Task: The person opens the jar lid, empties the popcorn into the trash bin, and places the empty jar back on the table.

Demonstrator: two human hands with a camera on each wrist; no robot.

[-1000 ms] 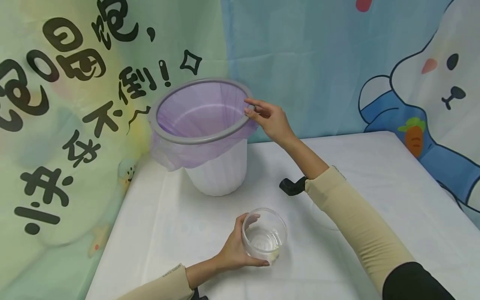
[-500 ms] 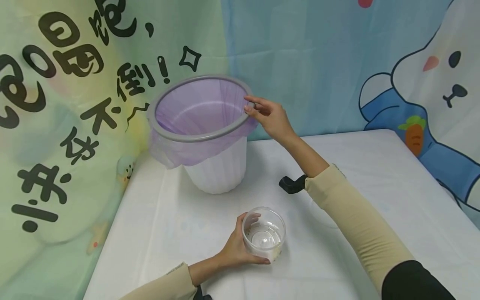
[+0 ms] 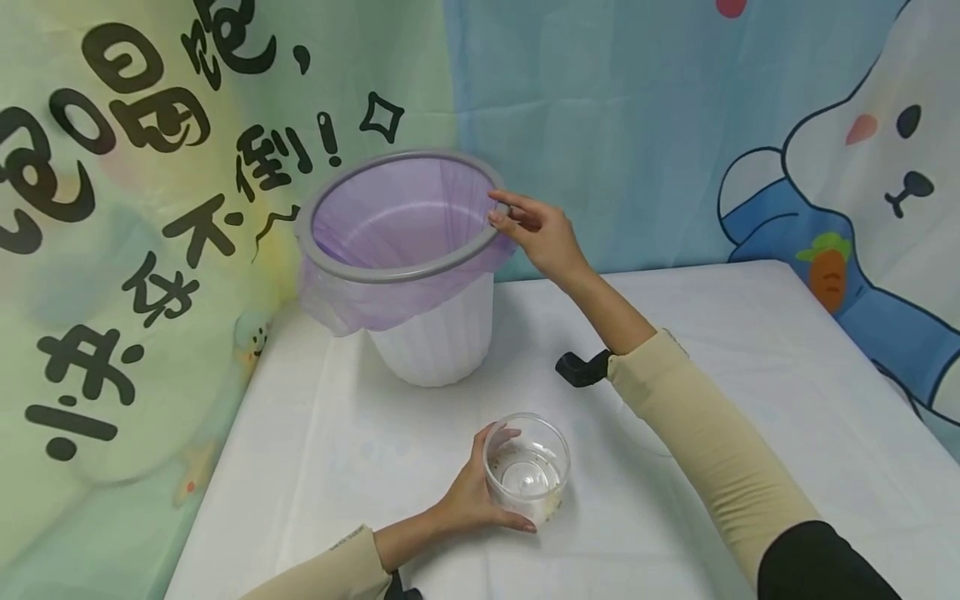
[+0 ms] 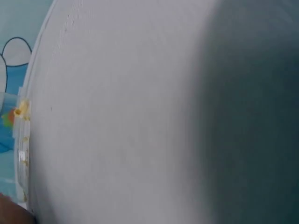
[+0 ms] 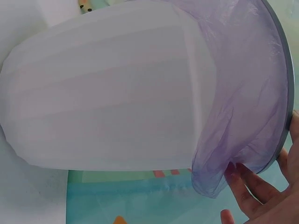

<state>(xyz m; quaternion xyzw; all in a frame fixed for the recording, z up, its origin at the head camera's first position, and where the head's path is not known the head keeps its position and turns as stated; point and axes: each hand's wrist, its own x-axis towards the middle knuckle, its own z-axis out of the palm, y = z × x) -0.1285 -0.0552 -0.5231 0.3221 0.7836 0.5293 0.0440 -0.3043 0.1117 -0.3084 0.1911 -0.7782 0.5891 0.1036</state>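
My left hand [image 3: 476,496] holds a clear round tub [image 3: 527,467] in the lower middle of the head view, thumb on the near side and fingers around the far side. Small yellowish bits cling inside the tub, which shows side-on at the left edge of the left wrist view. Farther back stands a white trash can [image 3: 438,342] with a grey rim ring [image 3: 397,273] and a purple bag [image 3: 405,204] lining it. My right hand [image 3: 543,237] pinches the ring's right side. In the right wrist view its fingertips [image 5: 236,172] touch the bag's folded-over edge.
A white cloth covers the table [image 3: 360,500]. Printed curtains [image 3: 600,125] hang close behind and to the left of it. Beneath my right forearm, a faint clear round edge [image 3: 648,437] shows on the cloth. A black wrist mount [image 3: 583,368] juts from the right cuff.
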